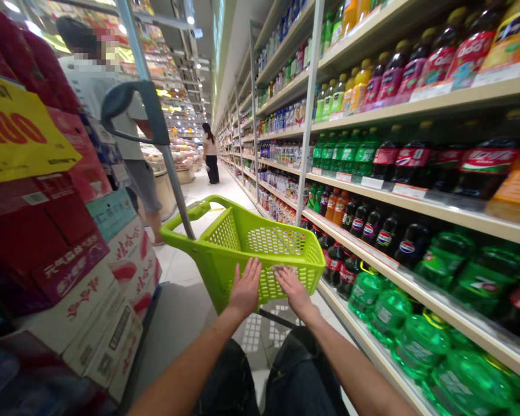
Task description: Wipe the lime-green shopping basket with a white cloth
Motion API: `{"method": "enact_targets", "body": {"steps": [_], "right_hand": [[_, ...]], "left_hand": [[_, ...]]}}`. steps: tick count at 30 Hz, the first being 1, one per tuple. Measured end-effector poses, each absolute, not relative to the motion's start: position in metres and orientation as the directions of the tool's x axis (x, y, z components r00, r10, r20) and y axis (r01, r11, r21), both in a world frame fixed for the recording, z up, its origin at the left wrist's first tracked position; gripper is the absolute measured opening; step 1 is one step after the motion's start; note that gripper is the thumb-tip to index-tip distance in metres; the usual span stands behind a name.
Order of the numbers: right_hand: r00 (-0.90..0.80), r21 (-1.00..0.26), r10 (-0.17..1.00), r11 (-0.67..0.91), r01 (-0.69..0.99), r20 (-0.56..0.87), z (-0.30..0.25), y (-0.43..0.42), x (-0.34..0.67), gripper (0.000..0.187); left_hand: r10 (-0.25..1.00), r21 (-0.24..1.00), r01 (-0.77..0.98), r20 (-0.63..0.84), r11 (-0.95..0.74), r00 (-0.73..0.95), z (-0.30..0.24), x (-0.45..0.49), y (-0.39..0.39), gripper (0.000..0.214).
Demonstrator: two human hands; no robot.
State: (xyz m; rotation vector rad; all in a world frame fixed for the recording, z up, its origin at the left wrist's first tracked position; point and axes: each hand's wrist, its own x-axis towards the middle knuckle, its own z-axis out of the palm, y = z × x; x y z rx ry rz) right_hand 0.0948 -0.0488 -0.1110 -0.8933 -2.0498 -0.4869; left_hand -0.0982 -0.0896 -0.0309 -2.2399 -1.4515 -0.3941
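Observation:
A lime-green shopping basket (225,267) with perforated walls stands in front of my knees, tilted, with nothing visible inside. Its grey pull rod and loop handle (158,118) rise at the left. My left hand (245,284) lies flat against the basket's near wall, fingers stretched out and together. To its right, my right hand (293,292) rests on the same wall with fingers extended. A small whitish, crumpled-looking patch (285,269) shows at the right fingertips; I cannot tell whether it is a tissue or a label.
Shelves of soda bottles (383,231) line the right side, large green bottles (387,309) lowest. Stacked drink cartons (75,312) stand close on the left. A person (141,167) is beside the cartons, and another person (210,153) stands farther down the aisle.

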Motion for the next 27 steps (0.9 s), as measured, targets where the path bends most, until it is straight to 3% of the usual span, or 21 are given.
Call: {"method": "enact_targets", "body": {"steps": [3, 10, 16, 21, 27], "right_hand": [[-0.437, 0.034, 0.442, 0.672, 0.74, 0.784, -0.128, -0.058, 0.114, 0.04], [-0.325, -0.03, 0.455, 0.617, 0.787, 0.829, -0.107, -0.056, 0.136, 0.045], [-0.379, -0.027, 0.505, 0.626, 0.779, 0.776, -0.132, -0.065, 0.15, 0.039], [-0.227, -0.136, 0.492, 0.597, 0.791, 0.841, -0.108, -0.061, 0.167, 0.045], [-0.086, -0.317, 0.608, 0.524, 0.79, 0.79, -0.128, -0.067, 0.193, 0.056]], "left_hand": [[0.782, -0.22, 0.891, 0.426, -0.398, 0.455, -0.037, -0.085, -0.087, 0.062], [0.789, -0.193, 0.867, 0.361, -0.459, 0.498, -0.046, -0.056, -0.083, 0.063], [0.759, -0.197, 0.826, 0.326, -0.529, 0.564, -0.052, -0.043, -0.086, 0.063], [0.771, -0.196, 0.831, 0.309, -0.521, 0.557, -0.049, -0.039, -0.083, 0.063], [0.855, -0.196, 0.898, 0.283, -0.393, 0.436, -0.016, -0.064, -0.068, 0.066]]}}
